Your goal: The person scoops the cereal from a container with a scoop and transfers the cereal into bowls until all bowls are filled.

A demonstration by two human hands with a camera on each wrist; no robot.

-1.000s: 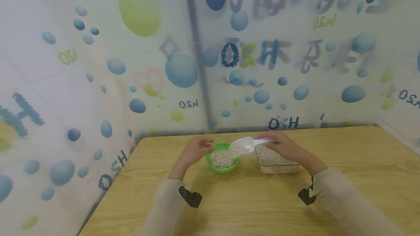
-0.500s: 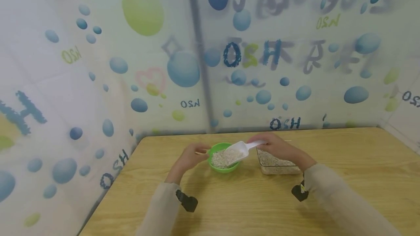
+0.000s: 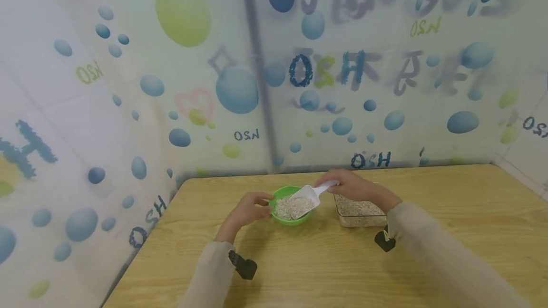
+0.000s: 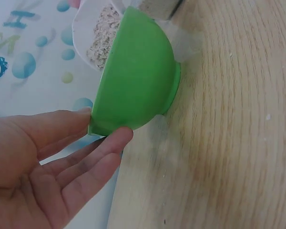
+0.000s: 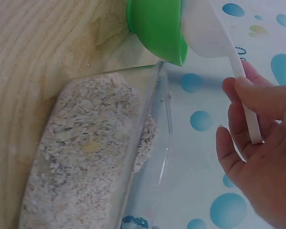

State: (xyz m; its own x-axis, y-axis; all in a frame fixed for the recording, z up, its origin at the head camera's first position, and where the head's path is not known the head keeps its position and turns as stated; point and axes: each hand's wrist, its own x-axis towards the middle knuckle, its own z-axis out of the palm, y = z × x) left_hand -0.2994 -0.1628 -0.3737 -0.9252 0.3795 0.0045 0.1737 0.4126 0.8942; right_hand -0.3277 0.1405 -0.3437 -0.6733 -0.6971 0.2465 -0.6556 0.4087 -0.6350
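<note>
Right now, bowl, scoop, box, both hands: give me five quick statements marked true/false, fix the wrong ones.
1. The right hand holds the scoop. True.
2. The scoop is empty. False: flakes lie in it.
3. The left hand touches the bowl. True.
4. In the head view, the box stands right of the bowl. True.
5. The bowl is blue. False: it is green.

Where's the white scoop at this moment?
In the head view, the white scoop is slightly right of centre, over the green bowl, with its handle in the right hand and the clear container to its right.
</note>
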